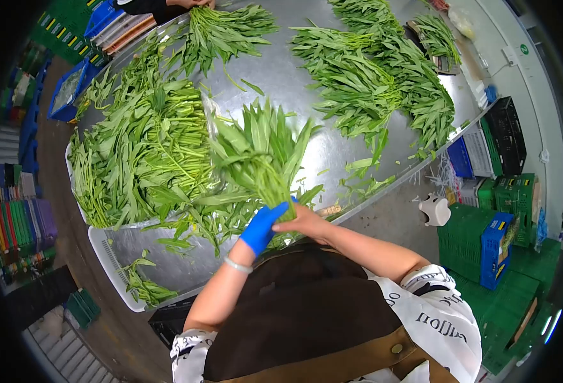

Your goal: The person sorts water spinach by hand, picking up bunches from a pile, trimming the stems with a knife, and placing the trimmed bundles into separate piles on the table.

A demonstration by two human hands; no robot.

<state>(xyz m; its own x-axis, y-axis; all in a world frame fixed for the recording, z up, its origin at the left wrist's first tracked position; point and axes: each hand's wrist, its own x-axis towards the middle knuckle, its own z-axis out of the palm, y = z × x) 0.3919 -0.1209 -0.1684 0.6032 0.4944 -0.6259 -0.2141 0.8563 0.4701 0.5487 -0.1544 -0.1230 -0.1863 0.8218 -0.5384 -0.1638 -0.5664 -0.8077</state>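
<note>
A bunch of water spinach (262,153) is held upright by its stems in front of me, with the leaves pointing away. My left hand (266,225), in a blue glove, is closed around the stems. From the other side my right hand (303,222), bare, also grips them, close against the left. Directly left of the bunch lies a big pile of water spinach (160,140), its cut stem ends facing right. Loose leaves (221,220) are scattered on the metal table (246,70) below my hands.
Finished-looking bunches (370,83) lie at the right rear of the table. Across from me, another person's hand (192,3) touches a bunch (224,32). A white tray (112,274) sits at the left front. Green crates (466,233) stand on the floor to the right.
</note>
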